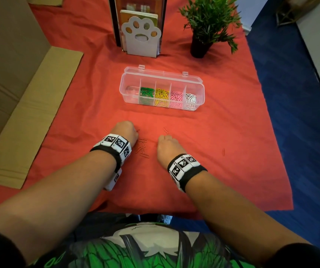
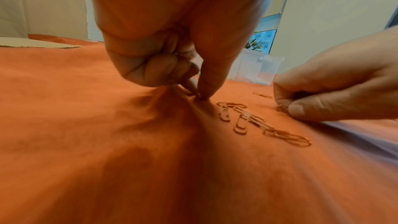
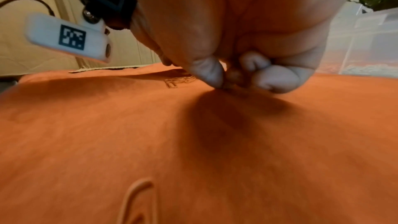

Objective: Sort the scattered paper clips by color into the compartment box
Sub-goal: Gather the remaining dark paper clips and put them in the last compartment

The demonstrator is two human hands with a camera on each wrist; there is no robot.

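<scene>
The clear compartment box (image 1: 199,88) lies open at mid-table, with green, yellow, pink and white clips in separate compartments and a few red ones in the leftmost. Several red paper clips (image 1: 142,148) lie on the red cloth between my hands. My left hand (image 2: 199,97) has its fingers curled, with thumb and forefinger pinching a red clip down at the cloth. My right hand (image 2: 286,108) pinches another red clip (image 2: 282,108) against the cloth. One loose clip (image 1: 166,130) lies just beyond the right hand, and another loose clip (image 1: 223,152) lies off to its right.
A white paw-shaped bookend (image 1: 141,38) with books and a potted plant (image 1: 203,28) stand behind the box. Flattened cardboard (image 1: 29,113) covers the table's left side. The cloth's right edge (image 1: 271,132) drops to blue floor.
</scene>
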